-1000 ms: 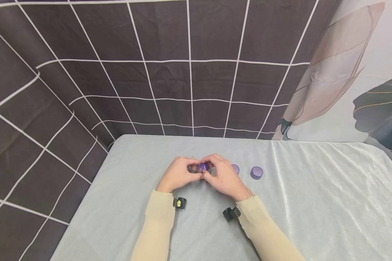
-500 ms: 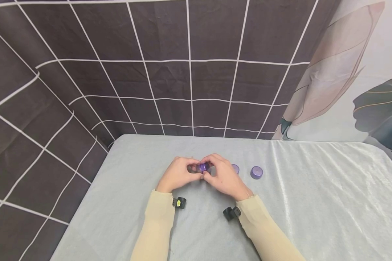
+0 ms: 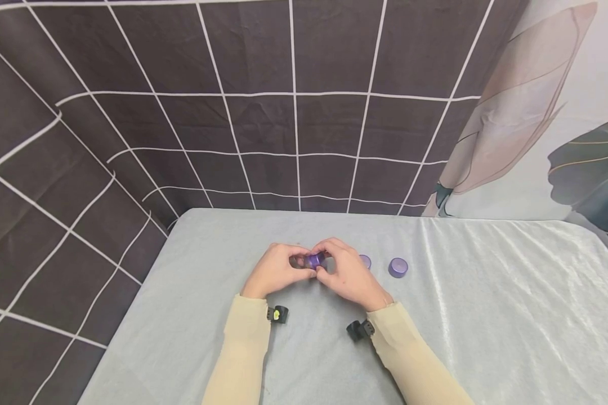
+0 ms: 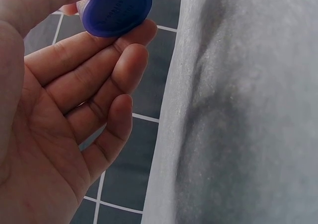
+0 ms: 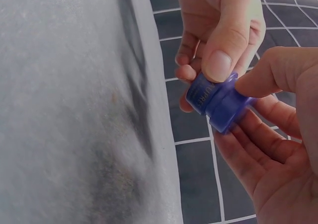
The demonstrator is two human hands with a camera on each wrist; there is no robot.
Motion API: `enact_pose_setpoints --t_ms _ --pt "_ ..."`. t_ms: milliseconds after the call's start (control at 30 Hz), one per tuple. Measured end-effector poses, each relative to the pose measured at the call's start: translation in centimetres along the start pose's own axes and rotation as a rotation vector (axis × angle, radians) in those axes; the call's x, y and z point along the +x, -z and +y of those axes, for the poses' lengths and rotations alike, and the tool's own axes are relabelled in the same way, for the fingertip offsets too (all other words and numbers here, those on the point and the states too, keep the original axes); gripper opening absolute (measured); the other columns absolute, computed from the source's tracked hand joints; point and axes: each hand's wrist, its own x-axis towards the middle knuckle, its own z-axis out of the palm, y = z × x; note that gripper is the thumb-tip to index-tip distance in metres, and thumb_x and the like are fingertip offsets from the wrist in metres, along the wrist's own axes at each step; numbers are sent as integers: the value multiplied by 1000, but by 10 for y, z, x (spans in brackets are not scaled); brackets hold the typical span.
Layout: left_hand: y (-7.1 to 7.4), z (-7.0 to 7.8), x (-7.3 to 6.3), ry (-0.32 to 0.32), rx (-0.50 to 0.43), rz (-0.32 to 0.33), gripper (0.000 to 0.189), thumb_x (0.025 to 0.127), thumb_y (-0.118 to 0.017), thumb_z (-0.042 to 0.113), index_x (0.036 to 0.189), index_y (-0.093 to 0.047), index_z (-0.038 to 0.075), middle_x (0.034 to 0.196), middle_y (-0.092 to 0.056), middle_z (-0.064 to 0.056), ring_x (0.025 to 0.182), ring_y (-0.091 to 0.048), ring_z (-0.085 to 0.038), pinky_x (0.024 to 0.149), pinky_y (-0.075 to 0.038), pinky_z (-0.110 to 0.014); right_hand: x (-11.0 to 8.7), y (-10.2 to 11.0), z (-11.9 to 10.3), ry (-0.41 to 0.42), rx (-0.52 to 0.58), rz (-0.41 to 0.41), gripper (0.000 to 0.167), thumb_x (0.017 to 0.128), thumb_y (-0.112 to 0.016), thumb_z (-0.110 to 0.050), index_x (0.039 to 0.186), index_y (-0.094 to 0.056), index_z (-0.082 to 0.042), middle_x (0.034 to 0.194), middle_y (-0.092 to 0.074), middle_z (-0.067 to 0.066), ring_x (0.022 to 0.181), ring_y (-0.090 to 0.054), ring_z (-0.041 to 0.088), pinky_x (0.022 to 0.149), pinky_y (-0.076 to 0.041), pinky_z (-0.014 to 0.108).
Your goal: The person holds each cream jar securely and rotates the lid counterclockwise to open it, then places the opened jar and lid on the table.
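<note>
Both hands meet around a small purple cosmetic jar [image 3: 315,260], above the grey cloth near the far side of the table. My left hand [image 3: 276,269] pinches one end; in the right wrist view its thumb presses on the lettered part of the jar [image 5: 199,92]. The right hand [image 3: 345,274] grips the other, plain end between thumb and fingers. In the left wrist view, the round blue-purple end of the jar [image 4: 119,11] faces the left palm, with faint raised markings. The remaining fingers of that hand are loosely bent below it.
To the right stands another small purple jar [image 3: 398,268] on the grey cloth [image 3: 486,315]. A second purple one [image 3: 365,261] is partly hidden behind the right hand. A dark curtain with white grid lines [image 3: 263,124] hangs behind the table, beside a leaf-patterned curtain [image 3: 527,112].
</note>
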Motion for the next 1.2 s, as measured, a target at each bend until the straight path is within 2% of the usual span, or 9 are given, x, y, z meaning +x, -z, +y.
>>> enact_pose_setpoints --t_ms 233,767,1000,1200 --pt "1 1 0 0 -3 -1 30 77 -84 25 104 -78 14 78 -66 12 76 -61 -12 71 -47 -26 0 2 -2 9 12 6 30 77 -71 -2 106 -69 -9 107 -67 0 97 -66 17 89 -52 40" --pt "1 -1 0 -2 -29 12 29 78 -83 25 104 -78 14 80 -67 11 78 -63 -16 72 -48 -28 1 0 -1 -24 9 26 28 81 -69 -5 109 -68 -8 108 -67 1 96 -68 17 88 -53 40" --pt "1 -3 -1 -29 -27 44 31 78 -82 25 106 -79 12 102 -72 7 95 -64 -10 89 -50 -34 1 0 0 -21 0 31 28 81 -68 -5 109 -67 -6 108 -67 4 98 -67 19 90 -53 42" --pt "2 -4 -1 -30 -21 58 31 79 -82 24 106 -78 11 103 -71 4 92 -62 -15 83 -50 -37 1 0 0 -39 -28 36 28 81 -68 -7 109 -68 -6 109 -67 4 98 -65 20 90 -52 40"
